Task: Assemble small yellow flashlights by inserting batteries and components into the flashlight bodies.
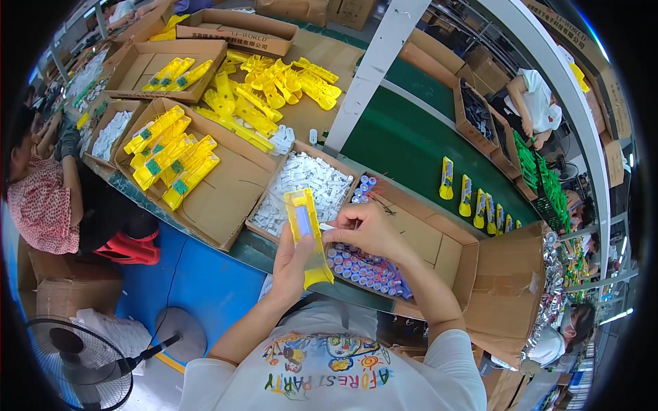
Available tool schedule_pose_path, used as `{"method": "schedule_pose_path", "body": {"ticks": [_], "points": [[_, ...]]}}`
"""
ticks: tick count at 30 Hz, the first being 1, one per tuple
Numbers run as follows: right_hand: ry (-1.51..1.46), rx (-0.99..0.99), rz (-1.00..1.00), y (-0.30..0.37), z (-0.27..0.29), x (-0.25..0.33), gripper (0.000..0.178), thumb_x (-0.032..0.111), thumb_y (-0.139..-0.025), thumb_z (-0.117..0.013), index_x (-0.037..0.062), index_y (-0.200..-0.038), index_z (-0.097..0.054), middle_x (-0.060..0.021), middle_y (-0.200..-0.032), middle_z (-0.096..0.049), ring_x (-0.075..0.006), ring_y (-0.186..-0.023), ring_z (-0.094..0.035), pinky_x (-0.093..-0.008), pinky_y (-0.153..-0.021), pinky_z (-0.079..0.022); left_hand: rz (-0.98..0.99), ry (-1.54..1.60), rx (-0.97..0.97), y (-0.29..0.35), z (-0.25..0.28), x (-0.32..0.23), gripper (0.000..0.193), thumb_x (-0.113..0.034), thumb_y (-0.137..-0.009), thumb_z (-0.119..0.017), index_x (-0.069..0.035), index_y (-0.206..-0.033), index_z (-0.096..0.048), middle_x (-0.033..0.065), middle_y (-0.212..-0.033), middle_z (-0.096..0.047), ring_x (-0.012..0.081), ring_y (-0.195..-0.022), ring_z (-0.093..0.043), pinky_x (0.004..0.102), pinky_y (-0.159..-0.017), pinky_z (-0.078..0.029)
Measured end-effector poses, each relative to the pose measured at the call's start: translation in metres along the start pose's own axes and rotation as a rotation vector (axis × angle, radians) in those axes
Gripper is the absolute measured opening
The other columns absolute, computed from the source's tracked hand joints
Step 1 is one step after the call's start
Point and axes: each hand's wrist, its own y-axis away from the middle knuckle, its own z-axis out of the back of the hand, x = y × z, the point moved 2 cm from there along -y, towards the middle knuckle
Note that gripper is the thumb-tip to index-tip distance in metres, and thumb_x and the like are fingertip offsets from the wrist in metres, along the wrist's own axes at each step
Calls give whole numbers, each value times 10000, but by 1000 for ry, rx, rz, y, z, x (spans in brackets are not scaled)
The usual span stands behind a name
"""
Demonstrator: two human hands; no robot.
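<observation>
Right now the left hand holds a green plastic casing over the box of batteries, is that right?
Not quite: the casing in the left hand is yellow, not green, as the head view shows. It is indeed held over the box of batteries.

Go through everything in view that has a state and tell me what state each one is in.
Left hand: gripping the yellow casing, held upright.
Right hand: fingers pinched on a small white part at the casing's side.
Box of white parts: open, nearly full.
Box of batteries: open, partly filled.
Floor fan: cannot tell if running.
</observation>
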Motion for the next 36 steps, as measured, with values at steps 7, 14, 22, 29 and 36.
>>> {"method": "schedule_pose_path", "body": {"ticks": [7,14,22,29,36], "points": [[-248,-96,139,-9,13,10,259,192,-852,-731,41,-707,-578,42,-706,-549,-16,-630,-472,-202,-532,-375,-9,-399,267,-3,-3,-6,514,-101,-975,-463,-70,-1420,-208,77,-1086,-514,122,-931,-529,284,-750,-503],[-331,145,-92,-21,14,17,334,234,-830,-758,75,-633,-541,57,-586,-514,-17,-529,-442,-198,-474,-333,-26,-440,249,-2,0,-18,514,-140,-984,-481,-64,-1415,-211,83,-1001,-535,135,-808,-569,273,-697,-502],[-340,-226,120,-10,9,-5,278,227,-810,-766,42,-889,-573,-23,-815,-603,-80,-765,-562,-260,-640,-476,167,-254,360,-4,-5,-2,556,-80,-934,-517,-78,-1402,-217,104,-1015,-536,174,-790,-589,298,-678,-517],[-93,-817,292,0,140,-75,149,180,-882,-635,32,-867,-639,-99,-770,-645,-185,-722,-633,-332,-650,-499,-391,-1043,133,-86,87,-103,371,-201,-972,-542,-14,-1293,-531,179,-1251,-577,282,-1088,-570,359,-896,-491],[257,-1307,-36,-94,316,-271,182,212,-858,-584,55,-872,-674,-163,-835,-651,-342,-767,-640,-411,-687,-515,-590,-2473,-171,-134,235,-137,510,-383,-880,-584,43,-1161,-571,266,-1073,-627,476,-896,-596,542,-795,-487]]}}
